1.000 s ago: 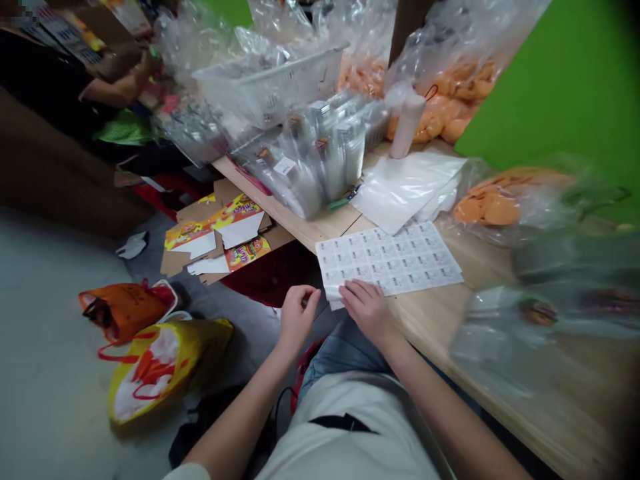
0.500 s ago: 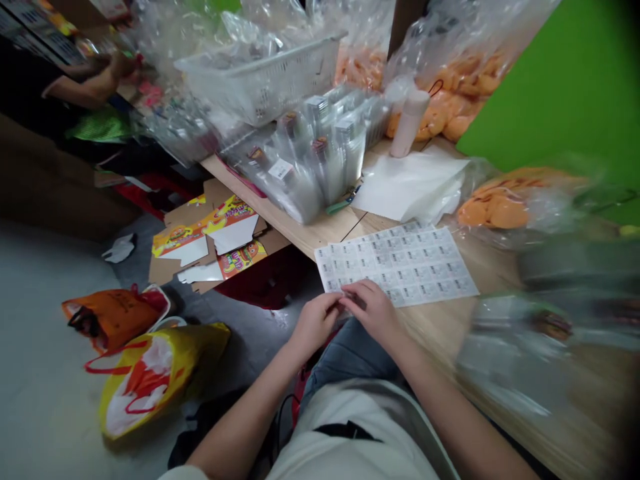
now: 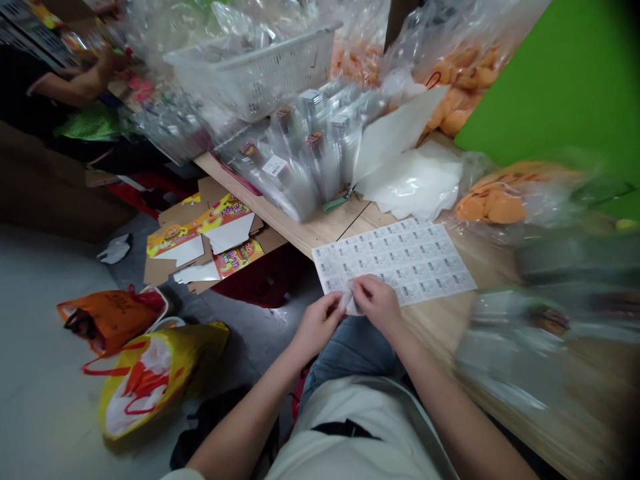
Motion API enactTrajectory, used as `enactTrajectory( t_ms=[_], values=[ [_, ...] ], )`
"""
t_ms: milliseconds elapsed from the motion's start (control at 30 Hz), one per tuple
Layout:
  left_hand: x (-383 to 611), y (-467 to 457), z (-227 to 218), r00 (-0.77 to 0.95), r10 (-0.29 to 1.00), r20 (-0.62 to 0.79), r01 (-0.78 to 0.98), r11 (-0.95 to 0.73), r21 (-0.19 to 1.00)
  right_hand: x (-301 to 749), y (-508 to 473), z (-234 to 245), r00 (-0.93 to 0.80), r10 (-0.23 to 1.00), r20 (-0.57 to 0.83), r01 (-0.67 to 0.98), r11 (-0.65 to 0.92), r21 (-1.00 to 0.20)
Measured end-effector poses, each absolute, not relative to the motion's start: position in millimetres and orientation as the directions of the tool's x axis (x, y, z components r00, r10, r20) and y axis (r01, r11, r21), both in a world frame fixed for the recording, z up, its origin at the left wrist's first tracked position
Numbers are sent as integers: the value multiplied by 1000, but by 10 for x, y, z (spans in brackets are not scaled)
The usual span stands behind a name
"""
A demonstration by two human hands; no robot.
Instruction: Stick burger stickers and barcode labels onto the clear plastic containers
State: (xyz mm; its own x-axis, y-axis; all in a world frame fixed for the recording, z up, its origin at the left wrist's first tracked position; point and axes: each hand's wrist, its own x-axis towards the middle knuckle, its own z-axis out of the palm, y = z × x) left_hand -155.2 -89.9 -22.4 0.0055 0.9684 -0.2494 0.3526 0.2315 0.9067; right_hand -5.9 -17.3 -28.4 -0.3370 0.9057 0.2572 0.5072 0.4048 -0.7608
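Note:
A white sheet of printed stickers (image 3: 395,257), in rows of small labels, lies on the wooden table at its near edge. My left hand (image 3: 319,323) pinches at the sheet's near left corner, thumb and fingers closed. Close beside it, my right hand (image 3: 377,303) also pinches there, its fingertips on the paper. Between the two hands the corner is bent and raised, partly hidden by my fingers. Whether one label is coming loose is too small to tell.
Clear plastic packs (image 3: 310,160) and a white basket (image 3: 260,77) stand behind. White backing paper (image 3: 420,177), bagged orange pieces (image 3: 493,200) and blurred clear packs (image 3: 515,347) share the table. Flattened cartons (image 3: 203,240) and a yellow bag (image 3: 170,380) are at left. Another person (image 3: 75,87) works there.
My hands have parted slightly, and white paper now shows between the fingertips. At the back, a piece of white paper has risen upright, covering the pale bottle.

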Motion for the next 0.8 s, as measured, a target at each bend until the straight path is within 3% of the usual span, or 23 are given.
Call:
enactTrajectory(
  t_ms=[100,167,233,300,367,467,533,567,667,800],
  values=[
    [-1543,-953,-88,-280,957,-80,487,213,847,101,-240,-157,-3,955,298,588,243,-771],
    [-1508,-959,85,-400,915,-56,405,231,885,260,-389,-23,56,918,394,637,271,-721],
    [-1415,-924,280,-254,926,-280,85,309,947,422,-601,108,-108,850,516,669,446,-595],
    [-1260,-864,443,97,890,-445,-228,455,861,570,-819,223,-307,773,555,627,603,-493],
    [-1055,-817,544,294,847,-442,-349,526,775,707,-997,334,-261,829,495,592,542,-596],
    [-698,-836,604,359,860,-364,-343,484,805,908,-1147,501,31,992,124,381,103,-919],
    [-471,-897,619,394,860,-324,-307,455,836,1038,-1189,579,121,988,-99,217,-123,-968],
    [-373,-929,624,396,862,-315,-287,443,849,1101,-1203,599,153,979,-135,196,-164,-967],
    [-169,-982,617,354,876,-329,-241,425,872,1267,-1249,594,267,964,6,352,-92,-931],
    [-125,-890,468,329,852,-407,-196,483,853,1420,-1348,539,34,970,241,618,169,-768]
  ],
)
